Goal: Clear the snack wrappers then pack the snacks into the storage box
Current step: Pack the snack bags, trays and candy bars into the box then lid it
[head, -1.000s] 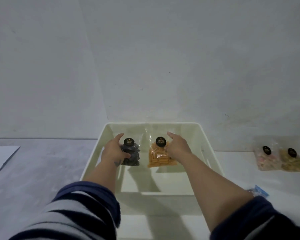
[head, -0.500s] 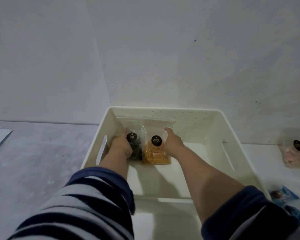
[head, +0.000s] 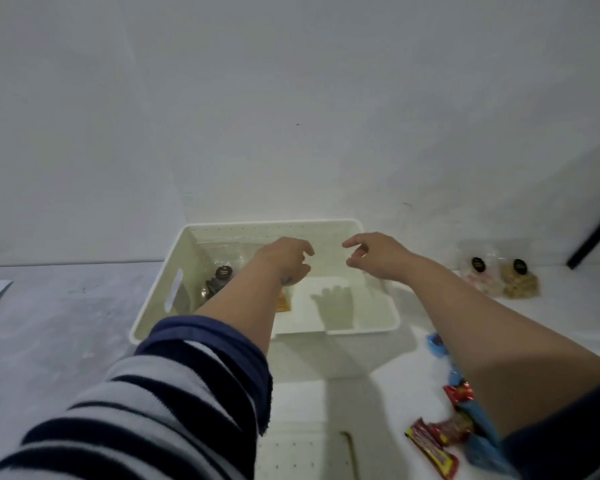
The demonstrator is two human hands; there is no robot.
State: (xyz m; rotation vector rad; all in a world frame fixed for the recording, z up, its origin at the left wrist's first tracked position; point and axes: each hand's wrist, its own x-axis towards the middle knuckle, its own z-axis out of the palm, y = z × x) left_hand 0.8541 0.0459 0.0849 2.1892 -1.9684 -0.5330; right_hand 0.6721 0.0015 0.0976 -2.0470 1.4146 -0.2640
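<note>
Both my hands hover empty over the storage box [head: 368, 332], fingers loosely curled and holding nothing: my left hand [head: 286, 259] above the box's middle, my right hand [head: 378, 254] near its far right corner. Inside, the dark snack bag [head: 217, 284] stands against the left wall, and just beside it an orange snack bag [head: 284, 301] shows only a sliver under my left forearm. I judge the packing step to be under way, with two bags in and more to come. Two further snack bags, a pink one [head: 480, 277] and a tan one [head: 520, 280], wait side by side on the bench [head: 568, 306], well to the right of the box. The next move, as I see it, calls for my right hand to swing over and take them. Red wrappers [head: 437, 441] and blue wrappers [head: 435, 344] lie on the bench by my right arm, not yet cleared.
</note>
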